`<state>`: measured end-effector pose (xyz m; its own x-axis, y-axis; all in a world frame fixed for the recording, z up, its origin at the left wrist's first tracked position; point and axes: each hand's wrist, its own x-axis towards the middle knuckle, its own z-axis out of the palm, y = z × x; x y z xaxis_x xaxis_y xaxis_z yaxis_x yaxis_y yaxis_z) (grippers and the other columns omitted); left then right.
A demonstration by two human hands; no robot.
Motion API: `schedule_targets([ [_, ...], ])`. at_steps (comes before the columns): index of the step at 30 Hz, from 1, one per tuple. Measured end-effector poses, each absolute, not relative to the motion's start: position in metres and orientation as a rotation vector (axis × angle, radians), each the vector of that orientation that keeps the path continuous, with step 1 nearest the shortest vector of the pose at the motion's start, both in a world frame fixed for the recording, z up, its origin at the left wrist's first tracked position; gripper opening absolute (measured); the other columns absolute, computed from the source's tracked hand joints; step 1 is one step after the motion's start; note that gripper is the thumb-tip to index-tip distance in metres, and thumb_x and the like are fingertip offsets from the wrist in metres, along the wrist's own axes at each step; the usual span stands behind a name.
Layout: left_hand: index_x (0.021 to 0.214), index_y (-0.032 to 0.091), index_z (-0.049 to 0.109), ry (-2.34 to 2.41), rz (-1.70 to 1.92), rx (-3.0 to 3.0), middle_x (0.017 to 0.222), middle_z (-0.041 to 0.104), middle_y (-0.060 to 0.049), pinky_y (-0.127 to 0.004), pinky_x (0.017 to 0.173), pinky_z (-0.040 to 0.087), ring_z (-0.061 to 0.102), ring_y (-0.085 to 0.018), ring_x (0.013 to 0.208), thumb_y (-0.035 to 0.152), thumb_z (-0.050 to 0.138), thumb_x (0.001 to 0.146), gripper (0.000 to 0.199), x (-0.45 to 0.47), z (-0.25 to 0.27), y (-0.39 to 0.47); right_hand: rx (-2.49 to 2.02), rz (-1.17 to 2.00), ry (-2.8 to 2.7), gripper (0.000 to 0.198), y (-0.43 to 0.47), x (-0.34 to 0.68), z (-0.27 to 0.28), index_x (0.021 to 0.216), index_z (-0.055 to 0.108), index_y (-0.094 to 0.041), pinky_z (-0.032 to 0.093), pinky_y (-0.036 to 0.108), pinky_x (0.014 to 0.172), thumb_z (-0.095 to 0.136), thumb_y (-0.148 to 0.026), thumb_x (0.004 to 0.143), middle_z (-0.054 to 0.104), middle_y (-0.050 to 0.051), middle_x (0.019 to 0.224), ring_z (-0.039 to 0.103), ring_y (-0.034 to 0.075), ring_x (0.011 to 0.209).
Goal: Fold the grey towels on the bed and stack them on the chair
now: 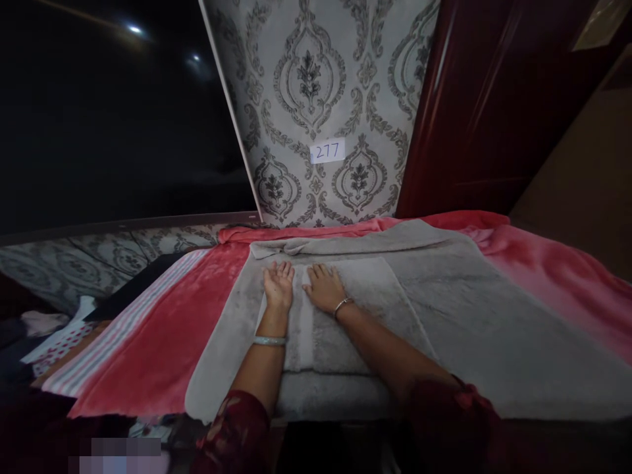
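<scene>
The right hand [324,288], palm down with fingers slightly spread, lies beside the upturned, empty, loosely spread left hand [279,284], over a broad grey plush blanket [474,322] that seems mostly laid flat (the rumpled fold [355,245] beyond them looks unsmoothed).

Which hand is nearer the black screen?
Left. The left hand is below and right of the black screen; the right hand is farther right, past the left.

Right hand [326,289] seemingly touches grey blanket [474,336].
</scene>
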<state>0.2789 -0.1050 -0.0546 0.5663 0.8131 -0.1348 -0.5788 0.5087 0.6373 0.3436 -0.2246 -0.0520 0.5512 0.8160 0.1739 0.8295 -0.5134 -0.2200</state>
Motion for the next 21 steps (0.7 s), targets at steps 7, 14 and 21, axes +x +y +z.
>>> schedule_targets([
  [7,0.125,0.021,0.052,0.469,0.885,0.585,0.141,0.055,-0.02,-0.041,0.11,0.046,0.06,-0.023,0.128,0.052,0.026,0.102,0.046,0.28,-0.056,-0.104,-2.525,-0.123,-1.354,0.065,-0.239,0.36,-0.066,0.155,0.04,-0.011,0.02,0.051,0.12,0.031,-0.052,0.104,0.036,0.016,0.162,0.03,0.029,0.149],
  [14,0.118,0.022,0.055,0.473,0.869,0.581,0.139,0.057,-0.018,-0.041,0.112,0.045,0.059,-0.022,0.13,0.051,0.028,0.103,0.042,0.281,-0.053,-0.105,-2.725,-0.199,-1.156,0.064,-0.288,0.402,-0.068,0.151,0.046,-0.01,0.025,0.05,0.118,0.033,-0.052,0.104,0.041,0.018,0.158,0.034,0.03,0.147],
  [21,0.122,0.022,0.054,0.443,0.849,0.6,0.144,0.053,-0.018,-0.039,0.112,0.045,0.057,-0.021,0.133,0.051,0.026,0.103,0.044,0.282,-0.055,-0.105,-2.814,-0.027,-0.959,0.067,-0.351,0.427,-0.075,0.16,0.03,-0.015,0.03,0.054,0.117,0.028,-0.051,0.104,0.022,0.013,0.168,0.022,0.03,0.153],
])
